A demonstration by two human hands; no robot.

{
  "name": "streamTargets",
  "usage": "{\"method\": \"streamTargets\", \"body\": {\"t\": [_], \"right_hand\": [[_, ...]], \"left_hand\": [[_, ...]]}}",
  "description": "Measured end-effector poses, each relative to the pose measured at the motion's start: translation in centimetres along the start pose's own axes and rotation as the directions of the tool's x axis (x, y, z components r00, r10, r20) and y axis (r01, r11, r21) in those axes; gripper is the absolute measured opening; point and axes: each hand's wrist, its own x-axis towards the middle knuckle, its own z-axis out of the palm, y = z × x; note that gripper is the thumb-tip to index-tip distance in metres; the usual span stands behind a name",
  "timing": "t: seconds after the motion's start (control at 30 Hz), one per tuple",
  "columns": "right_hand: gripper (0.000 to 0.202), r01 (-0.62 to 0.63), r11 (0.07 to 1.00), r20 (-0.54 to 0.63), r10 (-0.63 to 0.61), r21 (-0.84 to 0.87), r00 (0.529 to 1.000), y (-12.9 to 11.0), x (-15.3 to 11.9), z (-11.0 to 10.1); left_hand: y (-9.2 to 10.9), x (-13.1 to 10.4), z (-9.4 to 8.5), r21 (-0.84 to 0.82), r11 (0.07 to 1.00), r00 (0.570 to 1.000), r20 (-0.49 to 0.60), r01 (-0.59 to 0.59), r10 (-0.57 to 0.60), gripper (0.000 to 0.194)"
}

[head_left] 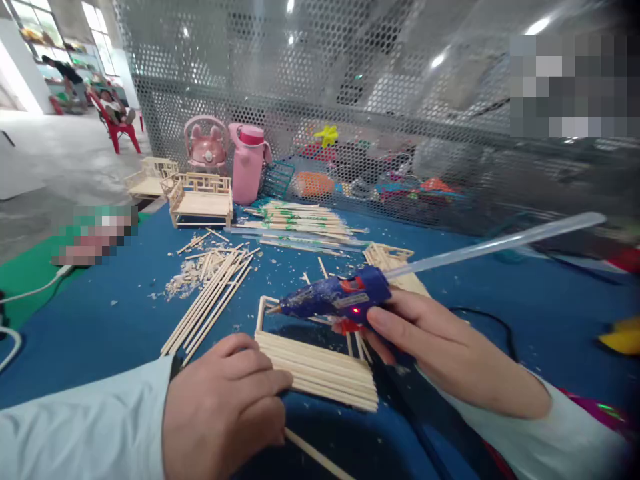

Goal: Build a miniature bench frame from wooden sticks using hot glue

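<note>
Stick panel [325,375] in the head view lies at 6 o'clock on the blue table [125,340], its small frame [259,313] rising at the far left corner. At 7 o'clock the left hand [227,400] has its fingers drawn narrow, gripping the panel's left end. The right hand [435,340], at 4 o'clock, is wrapped around a glue gun [335,293] — nozzle by the frame, red light lit.

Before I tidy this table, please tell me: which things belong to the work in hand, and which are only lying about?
Apparently in the work:
- glue gun, in right hand
- stick panel, at left hand
- loose sticks

Probably just lying about:
- pink bottle
- pink eared object
- yellow object, right edge
</note>
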Motion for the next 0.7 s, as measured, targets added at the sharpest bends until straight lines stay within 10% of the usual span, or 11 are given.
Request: {"method": "streamTargets", "body": {"t": [0.7], "right_hand": [[0.037, 0.135, 0.939, 0.038, -0.130, -0.318, 0.991, -0.2, 0.6, 1.1]], "left_hand": [[0.4, 0.3, -0.2, 0.021, 1.000, 0.999, -0.032, 0.019, -0.019, 0.026]]}}
